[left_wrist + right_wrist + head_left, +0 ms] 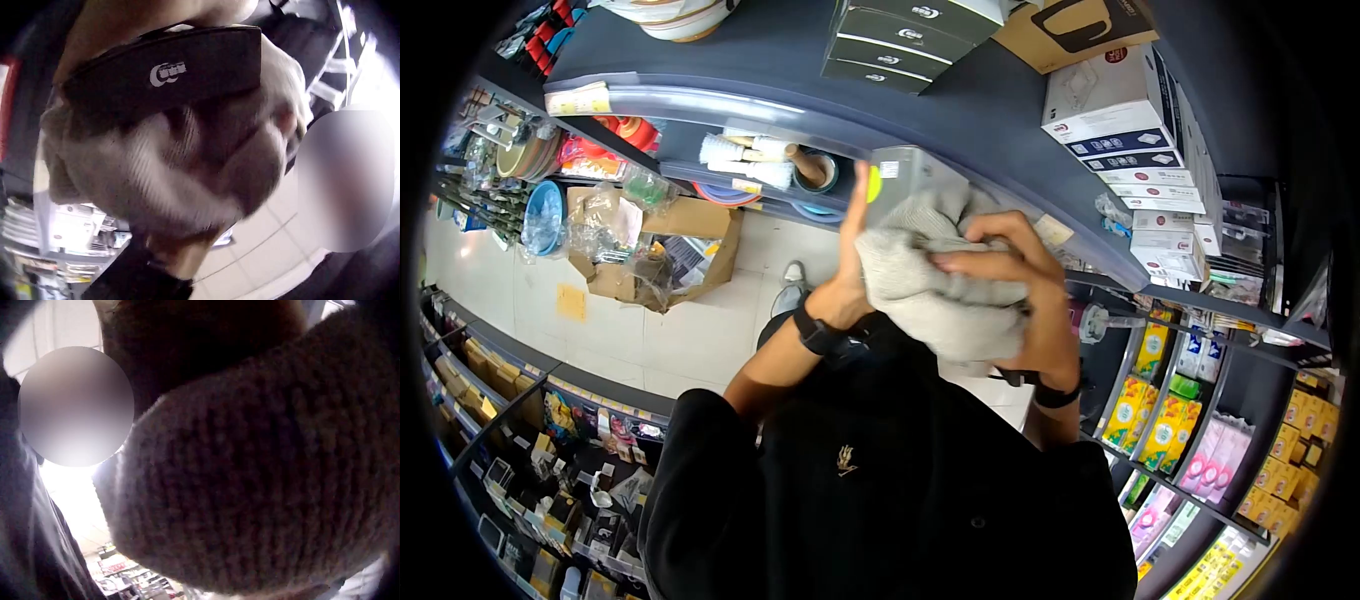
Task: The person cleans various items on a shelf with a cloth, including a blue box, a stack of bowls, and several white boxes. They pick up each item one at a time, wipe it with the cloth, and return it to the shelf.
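My left hand (852, 270) holds a dark grey box (912, 172) from its left side, thumb pointing up along it. A bright yellow-green spot shows beside that thumb. In the left wrist view the box (162, 75) turns a face with a pale logo to the camera. My right hand (1028, 270) grips a bunched, ribbed light-grey cloth (940, 290) against the box, with the fingers bent over its folds. This cloth (250, 481) fills much of the right wrist view. Most of the left fingers are hidden behind box and cloth.
Ahead runs a dark shelf (770, 60) bearing stacked grey boxes (910, 40) and white boxes (1105, 100). White brushes (745, 158) lie on the level below. An open carton (700, 240) stands on the tiled floor at left. More stocked shelves flank both sides.
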Motion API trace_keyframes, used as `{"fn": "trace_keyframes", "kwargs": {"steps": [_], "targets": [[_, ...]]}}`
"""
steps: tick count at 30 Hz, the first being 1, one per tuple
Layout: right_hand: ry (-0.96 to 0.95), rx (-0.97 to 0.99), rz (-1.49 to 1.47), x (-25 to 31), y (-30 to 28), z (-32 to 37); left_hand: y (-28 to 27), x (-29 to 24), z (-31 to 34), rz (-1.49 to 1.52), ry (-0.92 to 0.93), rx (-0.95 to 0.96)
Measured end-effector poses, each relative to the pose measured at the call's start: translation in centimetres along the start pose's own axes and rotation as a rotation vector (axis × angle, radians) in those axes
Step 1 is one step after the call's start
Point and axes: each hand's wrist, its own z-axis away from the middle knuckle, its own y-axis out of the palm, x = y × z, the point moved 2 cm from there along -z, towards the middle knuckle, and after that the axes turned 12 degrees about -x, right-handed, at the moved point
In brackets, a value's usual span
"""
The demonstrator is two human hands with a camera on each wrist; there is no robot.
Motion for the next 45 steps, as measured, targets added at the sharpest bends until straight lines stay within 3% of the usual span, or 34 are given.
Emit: {"fn": "trace_keyframes", "kwargs": {"steps": [1,2,3,4,5,6,7,8,10,11,13,15,17,20,22,24,28,29,30,33,35,36,38,40,42,43,45], "targets": [[-0.006,0.012,-0.032,-0.1,-1.9,-0.4,-0.4,-0.1,0.1,-0.004,0.026,0.024],[-0.019,-0.29,-0.14,-1.5,-2.6,0.1,-1.0,-0.3,0.2,-0.01,0.058,0.051],[0.31,-0.323,0.041,-2.1,-5.1,0.7,-1.6,-0.7,0.5,-0.138,0.128,0.063],[0.567,-0.507,-0.146,-1.5,-5.8,-1.9,-2.2,-0.8,0.7,-0.133,0.126,0.069],[0.606,-0.558,-0.061,-0.7,-6.1,-4.9,-2.7,-0.9,0.9,0.023,0.096,0.157],[0.299,-0.505,0.294,-3.8,-7.6,-7.3,-3.1,-0.8,1.3,0.178,0.059,0.24],[0.3,-0.449,0.712,-5.8,-7.8,-9.6,-3.1,-0.8,1.8,0.244,0.005,0.301],[0.378,-0.314,0.917,-8.5,-7.6,-12.1,-3.4,-0.8,2.2,0.24,-0.006,0.303],[0.26,-0.234,1.239,-13.8,-6.2,-15.0,-4.0,-0.6,2.9,0.061,-0.055,0.274],[0.362,-0.18,1.201,-15.8,-5.9,-16.3,-4.2,-0.7,3.5,-0.06,-0.011,0.263],[0.35,-0.148,1.177,-20.6,-5.8,-16.7,-4.7,-0.6,4.6,-0.125,0.007,0.202],[0.337,-0.105,1.146,-21.3,-5.4,-16.6,-5.4,-0.7,5.5,-0.183,0.026,0.128],[0.55,-0.059,1.005,-19.8,-5.4,-16.2,-5.9,-0.8,6.1,-0.18,0.065,0.123],[0.408,-0.033,0.968,-20.3,-6.0,-15.7,-6.1,-1.3,6.5,-0.114,0.086,0.149],[0.442,0.077,0.62,-18.5,-5.7,-14.0,-6.1,-1.6,6.5,-0.044,0.094,0.177],[0.469,0.262,0.402,-15.1,-4.8,-11.7,-6.0,-2.1,6.8,0.074,0.106,0.362],[0.327,0.291,0.577,-14.2,-5.1,-13.5,-6.6,-2.8,7.3,-0.114,0.189,0.211],[0.35,0.145,0.633,-15.0,-4.8,-14.7,-6.5,-2.8,7.5,-0.115,0.186,0.196],[0.23,-0.029,0.909,-16.4,-4.0,-15.7,-6.5,-2.6,7.6,-0.112,0.181,0.179],[0.258,0.036,0.893,-15.4,-2.0,-16.5,-6.7,-2.1,7.9,-0.115,0.161,0.171],[0.265,0.228,0.517,-15.9,-1.9,-15.1,-7.0,-2.0,8.2,-0.118,0.161,0.172],[0.183,0.253,0.544,-15.9,-2.2,-13.9,-7.2,-1.9,8.2,-0.114,0.15,0.17],[0.211,0.435,0.484,-14.9,-3.7,-12.4,-7.4,-2.1,8.2,-0.141,0.124,0.148],[0.232,0.474,0.587,-15.3,-6.3,-12.1,-7.3,-2.3,8.8,-0.139,0.159,0.113],[0.398,0.456,0.599,-15.6,-8.0,-13.1,-7.4,-2.7,9.3,-0.135,0.197,0.077],[0.392,0.453,0.598,-15.3,-7.2,-13.4,-7.5,-3.0,9.3,-0.133,0.195,0.111],[0.314,0.195,0.886,-14.3,-4.9,-13.7,-7.4,-3.2,9.1,-0.137,0.184,0.145]]}}
